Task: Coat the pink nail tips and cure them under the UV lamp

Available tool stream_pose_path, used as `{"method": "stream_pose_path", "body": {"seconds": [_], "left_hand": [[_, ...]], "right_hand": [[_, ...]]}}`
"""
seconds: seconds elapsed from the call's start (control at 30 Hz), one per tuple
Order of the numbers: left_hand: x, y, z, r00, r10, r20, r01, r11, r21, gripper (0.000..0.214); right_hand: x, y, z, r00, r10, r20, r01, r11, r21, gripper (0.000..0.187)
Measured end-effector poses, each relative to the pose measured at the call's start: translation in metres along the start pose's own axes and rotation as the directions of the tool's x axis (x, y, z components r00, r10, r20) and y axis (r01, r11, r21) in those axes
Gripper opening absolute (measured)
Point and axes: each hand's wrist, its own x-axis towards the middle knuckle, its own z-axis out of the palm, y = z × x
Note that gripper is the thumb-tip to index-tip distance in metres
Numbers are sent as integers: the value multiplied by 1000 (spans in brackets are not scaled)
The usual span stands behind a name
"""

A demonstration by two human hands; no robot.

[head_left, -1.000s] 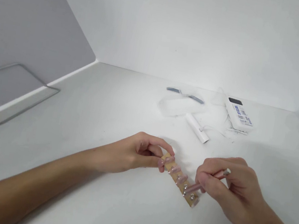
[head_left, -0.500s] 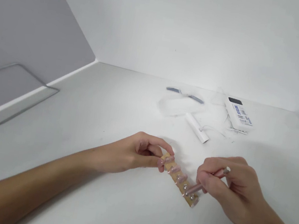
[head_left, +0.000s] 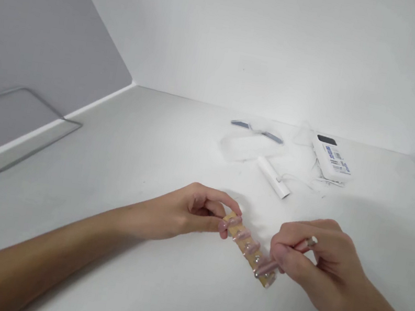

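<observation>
My left hand pinches the upper end of a tan strip between thumb and fingers. Across the strip sit several glossy pinkish nail tips, with shiny round metal spots near its lower end. My right hand is closed around a slim pink pen-like brush with a silvery end sticking out above the thumb. The brush's lower end lies over the nail tips near the strip's lower right end; whether it touches them I cannot tell.
Behind my hands on the white table lies a white stick-shaped device with a thin cable. Farther back are glasses with bluish lenses and a white boxy device with a dark window. A bent metal wire frame stands at left.
My right hand and the brush have shifted slightly left and down along the strip, covering more of its lower end. My left hand and the strip have stayed put.
</observation>
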Motion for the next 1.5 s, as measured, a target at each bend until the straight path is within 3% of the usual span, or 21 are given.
{"method": "stream_pose_path", "body": {"seconds": [0.1,0.33,0.53,0.9,1.17,1.5], "left_hand": [[-1,0,0,1000,-5,-3,5,1000,4,23],[-5,-1,4,1000,4,1,-4,1000,19,23],[-5,1,3,1000,0,3,0,1000,11,23],[-2,3,2,1000,7,2,-7,1000,7,23],[-7,2,4,1000,2,9,-2,1000,10,21],[-9,0,3,1000,16,6,-16,1000,3,23]], "right_hand": [[0,0,0,1000,-7,-24,6,1000,-26,26],[-1,5,-1,969,20,-246,-67,981,-182,27],[-1,3,1,982,24,-187,-58,982,-182,26],[0,1,0,999,41,-12,-41,999,30,23],[-3,3,1,974,93,-205,-119,986,-116,26],[-1,3,2,966,116,-231,-139,987,-85,26]]}}
